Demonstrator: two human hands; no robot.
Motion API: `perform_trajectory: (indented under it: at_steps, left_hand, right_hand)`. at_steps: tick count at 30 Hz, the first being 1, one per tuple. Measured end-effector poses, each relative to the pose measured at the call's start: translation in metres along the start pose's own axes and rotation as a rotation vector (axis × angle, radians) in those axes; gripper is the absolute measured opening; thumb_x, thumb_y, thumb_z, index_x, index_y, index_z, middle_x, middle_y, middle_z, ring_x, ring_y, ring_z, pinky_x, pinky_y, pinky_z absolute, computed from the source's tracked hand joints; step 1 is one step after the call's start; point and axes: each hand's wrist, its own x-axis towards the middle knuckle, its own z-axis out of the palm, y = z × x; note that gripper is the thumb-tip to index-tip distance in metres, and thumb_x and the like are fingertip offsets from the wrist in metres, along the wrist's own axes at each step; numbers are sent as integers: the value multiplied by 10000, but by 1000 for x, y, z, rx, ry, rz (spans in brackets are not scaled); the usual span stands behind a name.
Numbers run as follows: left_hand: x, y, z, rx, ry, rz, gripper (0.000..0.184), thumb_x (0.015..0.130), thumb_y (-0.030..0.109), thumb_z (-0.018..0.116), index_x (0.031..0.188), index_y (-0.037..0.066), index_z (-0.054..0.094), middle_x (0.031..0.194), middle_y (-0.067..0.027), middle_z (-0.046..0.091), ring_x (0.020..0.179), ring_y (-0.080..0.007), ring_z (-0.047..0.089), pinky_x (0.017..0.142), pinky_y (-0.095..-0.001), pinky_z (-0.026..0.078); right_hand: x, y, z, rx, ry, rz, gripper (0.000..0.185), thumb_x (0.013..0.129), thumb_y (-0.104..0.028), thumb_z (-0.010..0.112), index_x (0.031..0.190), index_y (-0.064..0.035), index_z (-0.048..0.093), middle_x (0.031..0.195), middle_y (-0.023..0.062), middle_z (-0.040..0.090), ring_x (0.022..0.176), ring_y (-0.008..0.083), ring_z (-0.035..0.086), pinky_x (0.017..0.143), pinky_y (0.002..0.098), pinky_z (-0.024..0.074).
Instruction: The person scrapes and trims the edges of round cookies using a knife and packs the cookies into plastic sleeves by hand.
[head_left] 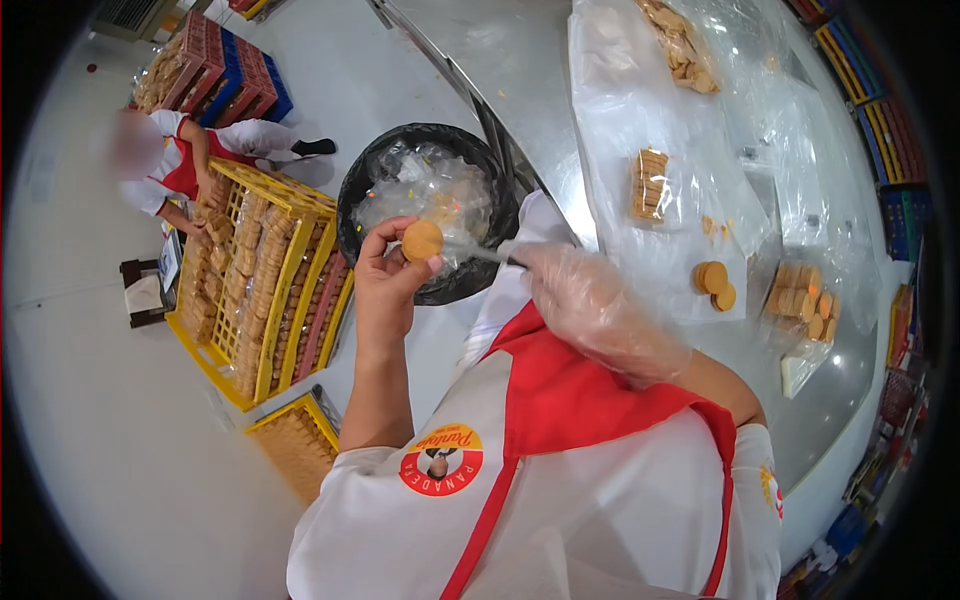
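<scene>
Left hand (388,270): pinching round biscuit (422,241), toward half-past-ten. Right hand (600,305), gloved: clasped on blade tool (487,254). Beneath biscuit: black-lined bin (356,195). Two o'clock: steel table (545,110), plastic sheet (605,130). Nine o'clock: yellow crates (277,330). Eleven: grey floor (350,90).

A white short-sleeved cloth uniform (350,525) is worn, crossed by a broad red fabric panel (600,400) and narrow red trim (482,525). A round red-and-yellow lettered badge (441,459) is displayed; the right hand (590,300) is covered by a translucent plastic glove (625,335).
</scene>
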Motion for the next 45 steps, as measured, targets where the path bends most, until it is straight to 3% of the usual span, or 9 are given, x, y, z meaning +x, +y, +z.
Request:
perform_trajectory:
  at_steps: [5, 10, 12, 17, 22, 34, 40, 43, 45]
  left_hand:
    - [5, -4, -1, 8, 24, -14, 523, 730, -145, 708, 1205, 13, 556, 1149, -52, 531, 1018, -154, 582, 868, -273, 503]
    - [6, 1, 7, -4, 25, -49, 516, 735, -152, 700, 1202, 9, 552, 1145, -56, 533, 1022, -165, 587, 875, -276, 500]
    - [7, 0, 7, -8, 10, -43, 517, 736, -153, 696, 1205, 7, 549, 1147, -58, 534, 1026, -171, 589, 884, -282, 497]
    - [8, -5, 6, 5, 4, -14, 521, 741, -152, 694, 1215, 2, 542, 1156, -66, 538, 1034, -171, 589, 876, -277, 502]
    - [8, -5, 7, 7, 9, -22, 522, 746, -145, 691, 1224, 4, 539, 1164, -78, 544, 1045, -183, 597, 907, -298, 499]
    - [7, -11, -2, 32, 10, -5, 523, 745, -143, 670, 1230, -3, 533, 1168, -96, 561, 1059, -207, 609, 913, -319, 499]
    - [8, -12, -2, 41, 39, -36, 519, 743, -137, 678, 1224, -5, 535, 1168, -96, 564, 1053, -203, 610, 907, -315, 501]
    - [8, -15, -5, 55, 44, -39, 524, 741, -135, 684, 1226, -6, 534, 1170, -95, 566, 1046, -197, 610, 904, -311, 504]
    - [8, -15, -6, 68, 52, -37, 531, 739, -134, 688, 1230, -7, 531, 1171, -96, 568, 1041, -193, 610, 902, -309, 506]
  right_hand:
    - [2, -8, -13, 32, 2, -50, 282, 913, -21, 557, 1191, -26, 608, 904, 203, 635, 828, 371, 619, 748, 408, 504]
    - [0, 5, -13, -155, -38, -156, 455, 837, -27, 592, 1281, 49, 531, 1033, 115, 606, 952, 233, 618, 774, 297, 508]
    - [5, -6, -25, -14, -179, -63, 434, 846, -21, 582, 1273, 37, 530, 985, 106, 593, 912, 231, 618, 743, 311, 503]
    - [-3, 9, -12, -180, 7, -181, 402, 865, -20, 569, 1261, 30, 529, 944, 107, 577, 830, 222, 606, 693, 324, 488]
    - [-5, 8, -16, -333, -33, -291, 406, 868, -24, 570, 1265, 40, 519, 914, 109, 572, 805, 227, 602, 691, 307, 486]
    - [-3, 5, -2, -104, 12, -181, 308, 893, -66, 552, 1195, -3, 553, 859, 63, 546, 793, 185, 595, 687, 283, 483]
    - [-7, 9, 3, -902, -25, -369, 394, 868, -63, 563, 1255, 2, 536, 899, 44, 539, 860, 157, 581, 750, 244, 480]
    - [-3, 7, -9, -764, -179, -444, 414, 870, -65, 556, 1274, 24, 532, 936, 45, 550, 893, 148, 571, 767, 242, 478]
    - [-7, 15, 4, -542, -119, -302, 414, 868, -64, 556, 1269, 34, 538, 949, 47, 557, 901, 151, 570, 773, 245, 479]
